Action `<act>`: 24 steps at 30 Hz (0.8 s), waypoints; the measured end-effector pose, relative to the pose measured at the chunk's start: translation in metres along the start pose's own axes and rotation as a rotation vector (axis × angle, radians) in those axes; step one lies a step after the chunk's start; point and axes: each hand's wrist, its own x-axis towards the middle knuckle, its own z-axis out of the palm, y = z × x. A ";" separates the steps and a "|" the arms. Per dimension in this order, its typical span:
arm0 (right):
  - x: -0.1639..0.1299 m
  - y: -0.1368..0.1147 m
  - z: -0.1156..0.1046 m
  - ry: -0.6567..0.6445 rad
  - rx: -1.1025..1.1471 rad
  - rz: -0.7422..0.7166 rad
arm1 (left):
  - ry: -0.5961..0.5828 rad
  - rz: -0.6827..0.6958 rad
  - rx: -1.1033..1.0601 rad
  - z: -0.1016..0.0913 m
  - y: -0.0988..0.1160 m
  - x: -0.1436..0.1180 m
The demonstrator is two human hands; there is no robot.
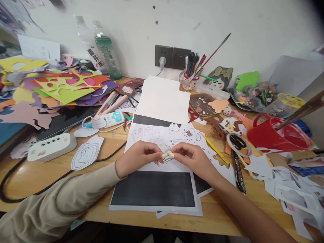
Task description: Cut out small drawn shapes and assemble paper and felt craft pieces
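Observation:
My left hand (143, 156) and my right hand (193, 158) meet over the printed sheets, thumbs and forefingers pinched together. Between the fingertips is a small whitish piece (168, 150), too small to identify. Pale yellow patches show at both thumb tips; I cannot tell if they belong to it. Beneath the hands lies a white sheet with line drawings (149, 133) and a black rectangle (154, 189). A cut-out duck-like drawing (191, 134) rests right of the fingers. Part of the drawing under the fingertips is hidden.
A blank white sheet (162, 101) lies behind the hands. On the left are a power strip (52, 147), an oval cut-out (87, 153) and heaped coloured paper (68, 86). Yellow tweezers (216, 150), a black marker (239, 172), black scissors (236, 141) and a red cup (264, 133) are right.

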 end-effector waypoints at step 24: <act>0.010 0.032 -0.033 0.389 -0.058 0.082 | 0.414 0.253 0.601 0.003 -0.010 0.097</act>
